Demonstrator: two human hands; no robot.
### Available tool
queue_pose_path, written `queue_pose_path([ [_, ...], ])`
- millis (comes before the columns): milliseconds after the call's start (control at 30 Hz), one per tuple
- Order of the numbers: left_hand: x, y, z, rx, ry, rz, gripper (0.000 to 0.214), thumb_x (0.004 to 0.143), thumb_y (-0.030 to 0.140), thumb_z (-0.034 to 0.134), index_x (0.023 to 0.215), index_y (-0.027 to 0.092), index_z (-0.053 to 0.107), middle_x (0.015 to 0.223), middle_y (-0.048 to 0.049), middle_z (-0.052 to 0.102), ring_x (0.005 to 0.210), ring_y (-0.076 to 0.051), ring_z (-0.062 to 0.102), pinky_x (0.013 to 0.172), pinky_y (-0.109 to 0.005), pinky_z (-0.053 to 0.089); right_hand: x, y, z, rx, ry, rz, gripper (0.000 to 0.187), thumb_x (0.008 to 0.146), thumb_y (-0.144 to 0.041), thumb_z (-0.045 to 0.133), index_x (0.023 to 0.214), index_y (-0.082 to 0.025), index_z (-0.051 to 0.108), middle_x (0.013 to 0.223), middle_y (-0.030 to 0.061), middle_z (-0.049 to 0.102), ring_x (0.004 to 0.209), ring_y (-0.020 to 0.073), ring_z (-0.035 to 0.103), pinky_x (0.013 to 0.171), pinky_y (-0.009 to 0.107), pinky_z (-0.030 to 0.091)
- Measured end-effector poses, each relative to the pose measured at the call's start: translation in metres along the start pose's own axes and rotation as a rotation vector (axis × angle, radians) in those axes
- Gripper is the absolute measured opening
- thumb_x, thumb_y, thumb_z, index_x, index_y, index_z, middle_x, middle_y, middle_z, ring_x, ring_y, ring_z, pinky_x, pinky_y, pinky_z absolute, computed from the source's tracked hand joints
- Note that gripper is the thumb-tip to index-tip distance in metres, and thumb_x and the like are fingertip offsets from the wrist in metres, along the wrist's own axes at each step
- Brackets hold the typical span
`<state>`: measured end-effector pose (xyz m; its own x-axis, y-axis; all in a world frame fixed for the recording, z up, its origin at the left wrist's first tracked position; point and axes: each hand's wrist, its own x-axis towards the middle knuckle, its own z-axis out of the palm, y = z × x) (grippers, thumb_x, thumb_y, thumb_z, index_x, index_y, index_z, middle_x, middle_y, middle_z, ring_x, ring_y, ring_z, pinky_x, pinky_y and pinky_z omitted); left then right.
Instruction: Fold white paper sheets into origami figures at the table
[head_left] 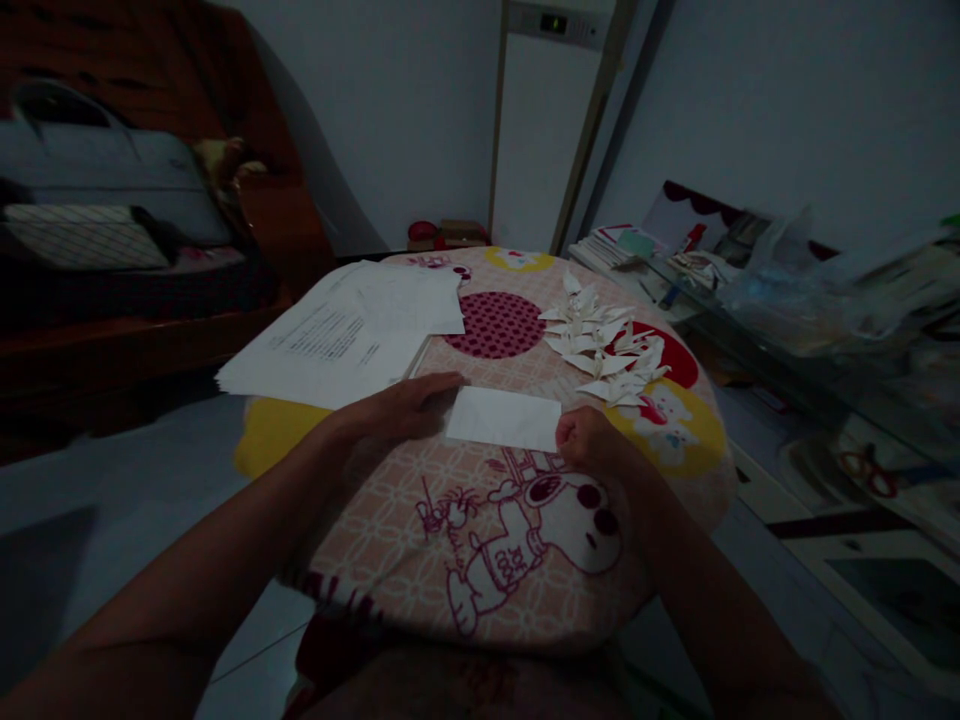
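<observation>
A small white rectangle of paper (505, 418) lies on the cloth-covered round table between my hands. My right hand (592, 438) is curled at its right edge, with the paper's corner at the closed fingers. By the paper's upper left corner is my left hand (420, 402), its fingers stretched out and the palm low over the cloth. Beyond my right hand sits a cluster of folded white paper pieces (604, 345), pointed like cranes. Left of centre, a stack of printed sheets (330, 335) overhangs the table's left side.
The patterned tablecloth (375, 520) shows a cartoon dog near me. To the right, a glass-topped cabinet (780, 370) carries papers, plastic bags (817, 280) and scissors (868, 470) on a lower level. A wooden bench (277, 220) with bags stands at the left.
</observation>
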<state>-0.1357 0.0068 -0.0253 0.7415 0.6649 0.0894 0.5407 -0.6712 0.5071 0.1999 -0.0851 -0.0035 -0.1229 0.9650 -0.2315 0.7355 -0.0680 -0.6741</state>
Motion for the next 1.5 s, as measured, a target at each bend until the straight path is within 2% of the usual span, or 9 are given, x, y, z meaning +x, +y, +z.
queue_pose_path([
  [167,0.019,0.004,0.000,-0.091,0.151,-0.058,0.049,0.090,0.036,0.055,0.134,0.016,0.063,0.133,-0.0141,0.067,0.117,-0.026,0.066,0.100,-0.039,0.053,0.006,0.003,0.008,0.351,0.028,0.004,0.015,0.067,-0.030,0.065,0.075,-0.019,0.061,0.051,-0.0037,0.059,0.039,0.0109,0.050,0.040,0.021,0.037],
  [500,0.031,0.021,0.023,-0.447,0.208,-0.160,0.061,0.084,0.035,0.066,0.139,0.011,0.057,0.082,-0.0053,0.070,0.069,-0.016,0.063,0.062,-0.029,0.051,0.015,0.013,0.026,0.294,0.106,0.012,0.013,0.070,-0.029,0.064,0.076,-0.017,0.064,0.052,-0.0033,0.059,0.043,0.0115,0.053,0.045,0.022,0.041],
  [667,0.028,0.054,0.016,-0.437,0.291,-0.153,0.063,0.081,0.029,0.071,0.140,0.010,0.056,0.071,0.0027,0.058,0.061,-0.011,0.054,0.057,-0.023,0.044,0.005,-0.010,0.019,0.204,0.461,-0.251,0.019,0.077,-0.029,0.065,0.089,-0.015,0.069,0.082,0.0063,0.072,0.056,0.0120,0.058,0.058,0.026,0.049],
  [733,0.027,0.074,0.009,-0.309,0.374,-0.077,0.060,0.081,0.027,0.071,0.138,0.013,0.059,0.070,0.0038,0.058,0.060,-0.010,0.052,0.058,-0.023,0.044,0.000,-0.025,0.013,0.160,0.528,-0.409,0.034,0.077,-0.025,0.066,0.110,-0.015,0.070,0.111,0.0120,0.072,0.063,0.0116,0.060,0.063,0.028,0.051],
  [800,0.024,0.093,0.004,-0.210,0.442,0.027,0.056,0.084,0.028,0.069,0.139,0.017,0.059,0.077,0.0018,0.064,0.064,-0.010,0.055,0.064,-0.023,0.047,-0.003,-0.039,0.006,0.160,0.440,-0.490,0.045,0.078,-0.023,0.066,0.122,-0.016,0.067,0.128,0.0136,0.067,0.064,0.0105,0.061,0.065,0.029,0.053],
  [900,0.019,0.112,-0.005,-0.173,0.487,0.159,0.050,0.090,0.030,0.066,0.139,0.021,0.060,0.086,-0.0004,0.072,0.070,-0.011,0.062,0.072,-0.024,0.051,-0.005,-0.052,-0.004,0.156,0.345,-0.503,0.022,0.080,-0.022,0.063,0.098,-0.017,0.074,0.094,0.0061,0.073,0.068,0.0135,0.062,0.068,0.028,0.052],
  [1033,0.011,0.114,-0.026,-0.273,0.547,0.284,0.043,0.098,0.027,0.050,0.140,0.024,0.060,0.104,-0.0047,0.076,0.096,-0.017,0.070,0.093,-0.034,0.055,-0.007,-0.055,-0.015,0.183,0.460,-0.565,0.011,0.079,-0.021,0.061,0.075,-0.019,0.072,0.079,0.0039,0.072,0.078,0.0168,0.067,0.072,0.029,0.054],
  [1200,0.009,0.098,-0.050,-0.082,0.319,0.331,0.047,0.095,0.028,0.050,0.141,0.028,0.060,0.141,-0.0050,0.063,0.135,-0.025,0.054,0.121,-0.052,0.034,-0.016,-0.052,-0.016,0.247,0.483,-0.643,0.015,0.075,-0.015,0.059,0.073,-0.020,0.073,0.089,0.0061,0.077,0.087,0.0188,0.072,0.086,0.037,0.057],
  [1500,0.009,0.075,-0.044,-0.047,0.054,0.342,0.031,0.092,0.029,0.061,0.120,0.035,0.074,0.131,-0.0040,0.070,0.133,-0.024,0.057,0.123,-0.055,0.030,-0.021,-0.011,-0.003,0.425,0.262,-0.528,0.010,0.078,-0.027,0.067,0.076,-0.021,0.075,0.099,0.0082,0.079,0.094,0.0215,0.074,0.088,0.039,0.058],
])
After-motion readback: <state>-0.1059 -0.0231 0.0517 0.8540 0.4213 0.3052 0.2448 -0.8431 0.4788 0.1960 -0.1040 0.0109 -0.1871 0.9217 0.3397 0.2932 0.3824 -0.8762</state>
